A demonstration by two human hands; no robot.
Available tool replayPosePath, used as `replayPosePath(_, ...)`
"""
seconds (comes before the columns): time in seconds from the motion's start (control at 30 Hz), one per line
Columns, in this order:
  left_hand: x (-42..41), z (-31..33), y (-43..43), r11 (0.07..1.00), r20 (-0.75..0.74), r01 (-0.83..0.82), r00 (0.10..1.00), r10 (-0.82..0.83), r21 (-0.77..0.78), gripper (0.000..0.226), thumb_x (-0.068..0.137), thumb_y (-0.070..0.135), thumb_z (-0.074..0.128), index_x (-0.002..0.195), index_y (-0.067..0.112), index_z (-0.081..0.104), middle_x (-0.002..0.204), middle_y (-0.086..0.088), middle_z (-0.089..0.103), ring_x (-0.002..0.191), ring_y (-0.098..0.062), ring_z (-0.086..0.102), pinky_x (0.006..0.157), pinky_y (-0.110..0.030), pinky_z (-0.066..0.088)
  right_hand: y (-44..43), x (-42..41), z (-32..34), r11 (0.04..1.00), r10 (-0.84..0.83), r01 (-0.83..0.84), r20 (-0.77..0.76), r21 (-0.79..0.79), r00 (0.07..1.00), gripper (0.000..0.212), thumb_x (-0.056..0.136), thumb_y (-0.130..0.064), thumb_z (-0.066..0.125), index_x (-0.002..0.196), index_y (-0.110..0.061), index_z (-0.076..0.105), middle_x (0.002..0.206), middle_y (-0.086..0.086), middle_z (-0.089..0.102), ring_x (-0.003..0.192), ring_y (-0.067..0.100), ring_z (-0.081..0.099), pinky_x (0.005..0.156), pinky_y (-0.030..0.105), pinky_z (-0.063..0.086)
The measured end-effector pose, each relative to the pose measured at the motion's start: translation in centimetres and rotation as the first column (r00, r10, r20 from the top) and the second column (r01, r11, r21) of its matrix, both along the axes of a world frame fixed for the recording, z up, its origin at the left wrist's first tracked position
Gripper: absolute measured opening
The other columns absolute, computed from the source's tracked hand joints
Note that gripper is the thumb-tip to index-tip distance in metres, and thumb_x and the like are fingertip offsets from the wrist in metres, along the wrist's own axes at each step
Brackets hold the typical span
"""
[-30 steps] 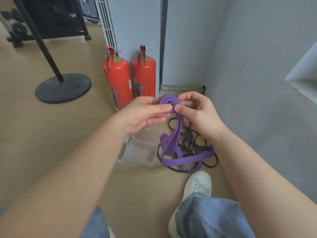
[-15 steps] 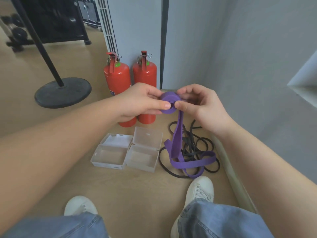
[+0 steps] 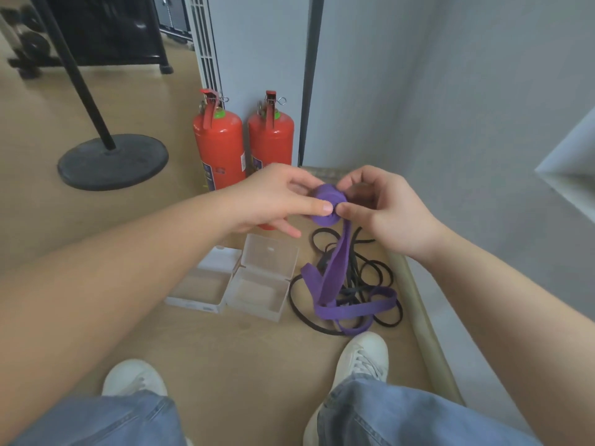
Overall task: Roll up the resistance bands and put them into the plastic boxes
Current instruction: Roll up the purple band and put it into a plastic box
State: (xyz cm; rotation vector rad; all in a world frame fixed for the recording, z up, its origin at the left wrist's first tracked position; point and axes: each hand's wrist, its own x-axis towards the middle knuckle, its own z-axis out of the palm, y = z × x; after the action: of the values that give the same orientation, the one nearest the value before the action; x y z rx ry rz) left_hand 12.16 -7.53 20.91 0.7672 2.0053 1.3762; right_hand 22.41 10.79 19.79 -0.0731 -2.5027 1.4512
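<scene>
In the head view, the left hand (image 3: 273, 197) and right hand (image 3: 386, 207) both pinch the rolled part of the purple band (image 3: 326, 204) between thumb and fingers, in the air at mid-frame. Its loose tail hangs toward 6 o'clock onto the floor (image 3: 257, 365), lying across the tangled black band (image 3: 363, 284). Two open plastic boxes (image 3: 257, 291) sit side by side at 7 o'clock from the roll.

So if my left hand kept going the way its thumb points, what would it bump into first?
Probably the right hand: the left hand pinches the purple band roll, and their thumbs nearly touch there.
</scene>
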Motion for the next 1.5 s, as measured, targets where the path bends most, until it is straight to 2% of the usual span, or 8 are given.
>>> replayPosePath(0.17,0.5,-0.4,0.0,0.998,-0.087,-0.015,0.996,0.010,-0.055,0.029,0.083,0.014,0.081,0.112,0.011,0.074,0.098,-0.006,0.077,0.091,-0.010,0.075,0.076,-0.023,0.061,-0.6,0.4,-0.9,0.998,0.039,-0.039,0.001,-0.045,0.999,0.025,0.090,0.000,0.073,0.100,-0.021,0.065,0.099,0.005,0.079,0.092,0.024,0.077,0.088,0.041,0.061)
replayPosePath(0.33,1.0,-1.0,0.4,0.961,0.291,-0.109,0.956,0.031,0.255,0.019,0.095,0.005,0.064,0.114,0.007,0.069,0.107,-0.006,0.077,0.102,-0.013,0.073,0.088,-0.023,0.058,0.0,0.4,-0.4,0.972,-0.044,0.028,-0.063,-0.231,0.997,0.027,0.084,-0.004,0.081,0.102,-0.015,0.065,0.108,0.014,0.076,0.098,0.022,0.075,0.090,0.036,0.059)
replayPosePath(0.5,1.7,-1.4,0.8,0.930,0.409,-0.168,0.912,0.020,0.328,0.028,0.094,0.001,0.062,0.122,0.001,0.065,0.113,-0.010,0.075,0.102,-0.015,0.073,0.083,-0.024,0.060,0.1,0.7,-0.8,0.947,-0.034,0.011,-0.065,-0.321,0.997,0.021,0.087,-0.001,0.076,0.098,-0.016,0.065,0.093,0.008,0.075,0.082,0.017,0.072,0.075,0.029,0.058)
replayPosePath(0.63,1.5,-1.0,0.2,0.985,0.182,-0.065,0.983,0.036,0.157,0.034,0.088,0.010,0.074,0.121,0.015,0.067,0.115,-0.004,0.073,0.100,-0.012,0.073,0.073,-0.033,0.062,0.2,0.8,-0.7,0.982,-0.013,0.003,-0.050,-0.190,0.999,0.024,0.087,0.004,0.075,0.094,-0.017,0.064,0.086,0.002,0.077,0.078,0.018,0.074,0.075,0.030,0.059)
replayPosePath(0.77,1.2,-0.2,0.1,1.000,-0.111,-0.007,0.994,0.008,0.005,0.029,0.083,0.016,0.082,0.110,0.021,0.073,0.104,-0.004,0.075,0.092,-0.014,0.075,0.070,-0.025,0.061,0.1,0.7,-0.8,0.999,0.032,-0.032,0.000,-0.035,0.999,0.027,0.086,0.001,0.077,0.094,-0.023,0.066,0.091,0.002,0.078,0.083,0.018,0.076,0.080,0.035,0.060)
replayPosePath(0.9,0.8,0.1,0.0,0.997,-0.199,0.018,0.979,-0.032,-0.072,0.021,0.089,0.014,0.075,0.110,0.016,0.072,0.102,-0.006,0.077,0.092,-0.014,0.075,0.078,-0.025,0.061,-0.5,0.6,-1.5,0.997,-0.011,0.006,-0.068,-0.077,0.998,0.028,0.083,-0.006,0.081,0.095,-0.027,0.066,0.095,0.001,0.078,0.090,0.023,0.077,0.087,0.042,0.061)
replayPosePath(1.1,0.8,0.2,-0.2,0.953,0.255,-0.109,0.966,0.034,0.284,0.030,0.097,0.003,0.060,0.127,0.003,0.061,0.114,-0.009,0.074,0.103,-0.013,0.073,0.086,-0.024,0.059,0.2,0.7,-2.1,0.920,-0.020,0.003,-0.040,-0.392,0.999,0.038,0.088,-0.006,0.076,0.124,-0.012,0.065,0.111,0.007,0.078,0.098,0.020,0.075,0.088,0.038,0.059)
replayPosePath(1.5,2.2,-1.1,0.7,0.899,0.396,-0.130,0.917,-0.051,0.418,0.025,0.100,0.004,0.054,0.123,0.001,0.064,0.116,-0.011,0.074,0.108,-0.018,0.071,0.091,-0.028,0.058,0.5,0.8,-2.5,0.864,0.032,-0.075,-0.093,-0.498,0.995,0.047,0.080,-0.030,0.081,0.119,-0.005,0.072,0.112,0.017,0.076,0.100,0.028,0.072,0.092,0.041,0.055)
